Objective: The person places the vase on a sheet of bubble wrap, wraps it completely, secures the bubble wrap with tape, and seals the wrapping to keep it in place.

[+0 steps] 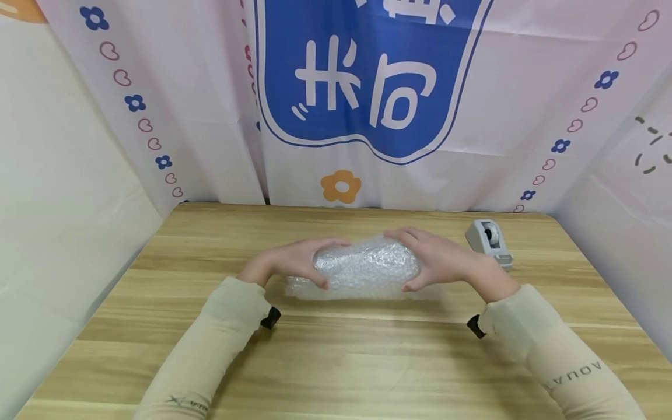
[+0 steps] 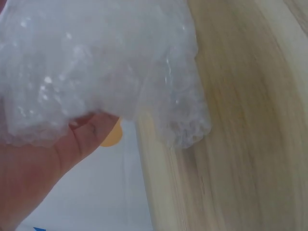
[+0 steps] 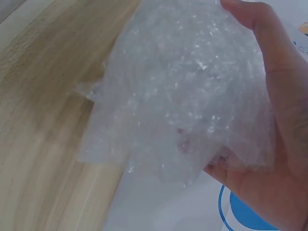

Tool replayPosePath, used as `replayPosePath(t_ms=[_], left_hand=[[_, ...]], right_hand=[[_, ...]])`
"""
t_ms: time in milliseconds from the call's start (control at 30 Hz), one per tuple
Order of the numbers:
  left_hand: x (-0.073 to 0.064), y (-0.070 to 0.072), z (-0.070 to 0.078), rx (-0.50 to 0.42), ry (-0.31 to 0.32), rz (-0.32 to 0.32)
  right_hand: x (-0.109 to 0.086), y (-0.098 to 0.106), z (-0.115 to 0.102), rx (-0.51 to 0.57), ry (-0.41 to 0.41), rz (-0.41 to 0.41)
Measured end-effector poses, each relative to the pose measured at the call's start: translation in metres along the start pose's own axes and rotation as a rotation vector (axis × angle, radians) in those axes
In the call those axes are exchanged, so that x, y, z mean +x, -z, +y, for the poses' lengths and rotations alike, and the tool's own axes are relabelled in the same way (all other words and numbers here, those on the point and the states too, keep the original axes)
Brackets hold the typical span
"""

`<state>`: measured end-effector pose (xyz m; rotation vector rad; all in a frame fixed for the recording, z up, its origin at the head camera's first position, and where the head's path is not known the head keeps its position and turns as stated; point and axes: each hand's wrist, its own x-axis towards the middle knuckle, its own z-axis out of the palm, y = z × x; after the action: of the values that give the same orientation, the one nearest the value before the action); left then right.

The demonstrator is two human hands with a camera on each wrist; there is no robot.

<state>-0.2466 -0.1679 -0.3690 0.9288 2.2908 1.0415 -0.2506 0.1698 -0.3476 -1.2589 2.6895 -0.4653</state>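
A roll of clear bubble wrap [image 1: 367, 265] lies crosswise between my two hands over the middle of the table. My left hand [image 1: 296, 261] grips its left end, thumb on the near side and fingers over the far side. At the other end my right hand [image 1: 438, 256] holds it the same way. In the left wrist view a loose flap of the bubble wrap [image 2: 180, 106] hangs beside the roll. The right wrist view shows the layered, crinkled end of the bubble wrap [image 3: 178, 96] within the curve of the thumb and fingers. Whatever is inside the wrap is hidden.
A grey tape dispenser [image 1: 489, 242] with a roll of tape stands at the back right, just beyond my right wrist. The wooden table [image 1: 367, 361] ends at a printed cloth curtain [image 1: 210, 116] behind, with white walls of cloth on both sides.
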Motion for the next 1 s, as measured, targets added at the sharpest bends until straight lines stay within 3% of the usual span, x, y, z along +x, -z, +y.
replayPosePath(t_ms=[367,567,733,1000], left_hand=[[-0.0001,0.0019,-0.0033,-0.087,0.039,-0.035],[0.0013,0.0026,-0.0061,-0.081,0.053,-0.03],[0.0013,0.0016,-0.0076,-0.077,0.061,-0.02],[-0.0021,0.0,-0.0056,-0.053,0.054,0.006]], right_hand=[[0.0036,0.0042,0.0015,0.133,-0.028,-0.074],[0.0022,-0.0006,0.0038,0.115,-0.054,-0.046],[-0.0008,-0.0028,0.0043,0.058,-0.017,-0.009],[0.0006,-0.0035,0.0076,0.112,0.018,0.005]])
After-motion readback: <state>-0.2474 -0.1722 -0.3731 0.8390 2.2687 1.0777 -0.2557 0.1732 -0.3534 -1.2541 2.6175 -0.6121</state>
